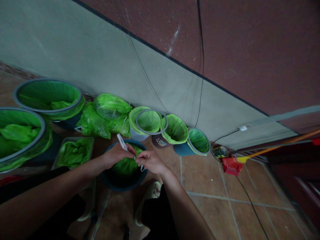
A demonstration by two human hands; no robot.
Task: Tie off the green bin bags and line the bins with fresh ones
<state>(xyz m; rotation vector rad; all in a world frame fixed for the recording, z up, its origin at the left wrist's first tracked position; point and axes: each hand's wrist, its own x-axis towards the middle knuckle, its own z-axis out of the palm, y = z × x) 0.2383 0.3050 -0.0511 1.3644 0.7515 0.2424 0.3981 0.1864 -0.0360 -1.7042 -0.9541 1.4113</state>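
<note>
My left hand (118,155) is closed in a pinch, with a flat white drawstring (121,141) sticking up out of it. Close beside it, my right hand (150,160) pinches too, and a small white loop hangs below its fingers. Between and under the fingertips is the gathered top of a green plastic bag (125,166). That bag sits inside a dark blue bin (122,188) standing on the floor between my feet. Exactly how the strip joins the bag is hidden by the fingers.
Green-lined bins with grey rims (46,110) stand left, beside tied green bags (112,106) and a clear tub of green plastic (75,151). Smaller lined bins (175,130) line the wall. A red dustpan (232,165), yellow-handled broom (275,146) and black cable (252,203) lie right.
</note>
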